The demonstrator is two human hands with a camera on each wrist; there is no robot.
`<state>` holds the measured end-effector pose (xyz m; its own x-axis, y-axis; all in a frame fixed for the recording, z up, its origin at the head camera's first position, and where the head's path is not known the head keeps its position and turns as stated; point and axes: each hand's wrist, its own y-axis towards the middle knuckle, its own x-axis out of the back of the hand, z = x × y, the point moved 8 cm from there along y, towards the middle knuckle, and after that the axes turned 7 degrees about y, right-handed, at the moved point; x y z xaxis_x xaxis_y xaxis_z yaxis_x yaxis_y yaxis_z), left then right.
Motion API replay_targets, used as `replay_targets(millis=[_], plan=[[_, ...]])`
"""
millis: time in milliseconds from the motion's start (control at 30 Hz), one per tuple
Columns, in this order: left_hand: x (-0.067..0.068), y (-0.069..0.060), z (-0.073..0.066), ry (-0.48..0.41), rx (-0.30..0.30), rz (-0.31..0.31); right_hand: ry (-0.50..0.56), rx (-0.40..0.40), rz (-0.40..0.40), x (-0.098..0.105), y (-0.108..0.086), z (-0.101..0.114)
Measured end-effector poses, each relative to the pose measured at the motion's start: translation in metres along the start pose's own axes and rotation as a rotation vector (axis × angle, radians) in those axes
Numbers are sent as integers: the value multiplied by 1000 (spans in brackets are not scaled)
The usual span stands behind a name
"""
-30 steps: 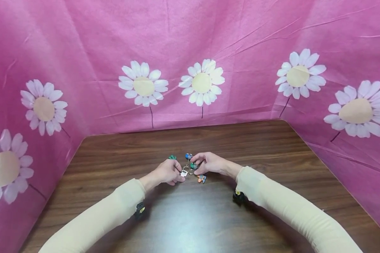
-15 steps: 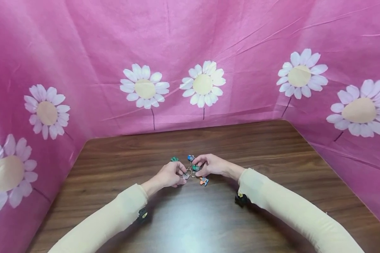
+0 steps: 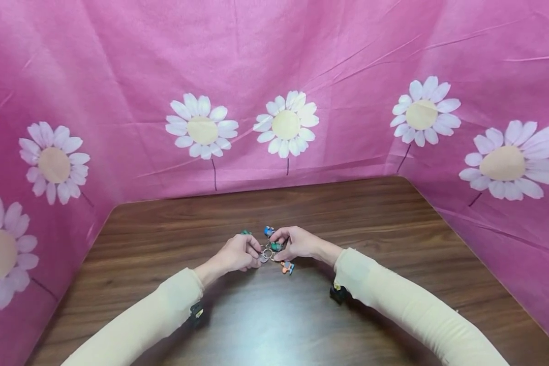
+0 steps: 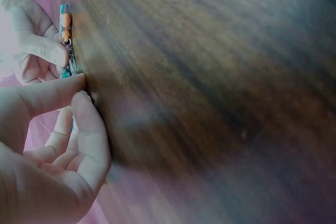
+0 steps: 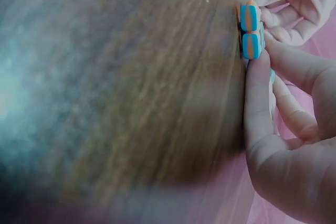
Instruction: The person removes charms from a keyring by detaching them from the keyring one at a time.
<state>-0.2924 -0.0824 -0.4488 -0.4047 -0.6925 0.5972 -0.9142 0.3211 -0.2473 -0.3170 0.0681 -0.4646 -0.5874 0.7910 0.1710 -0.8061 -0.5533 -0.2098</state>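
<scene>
A keychain with a metal ring (image 3: 267, 253) lies low over the table between both hands. My left hand (image 3: 236, 252) pinches a flat silver piece at the ring's left side, mostly hidden by the fingertips. From the right, my right hand (image 3: 300, 243) holds the keychain between thumb and fingers, around a green charm (image 3: 276, 246). A blue charm (image 3: 268, 231) lies beyond the fingers, and an orange-and-blue charm (image 3: 287, 268) sits below the right thumb. Its two blue-and-orange ends (image 5: 251, 31) face the right wrist camera. Another green charm (image 3: 246, 232) peeks out behind the left hand.
The brown wood-grain table (image 3: 265, 315) extends around the hands, with a bright glare near the front. A pink cloth (image 3: 256, 46) with large white daisies stands along its back and sides.
The silver piece at the left fingertips is more covered now, and the ring shows nearer to them. Both hands stay at the keychain. The head view has shifted slightly.
</scene>
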Motion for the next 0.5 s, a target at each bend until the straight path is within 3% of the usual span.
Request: replay_targets(millis=[500], plan=[[4,-7,-4,146,-56,-2,-42,-11,-30,-2,2,1]])
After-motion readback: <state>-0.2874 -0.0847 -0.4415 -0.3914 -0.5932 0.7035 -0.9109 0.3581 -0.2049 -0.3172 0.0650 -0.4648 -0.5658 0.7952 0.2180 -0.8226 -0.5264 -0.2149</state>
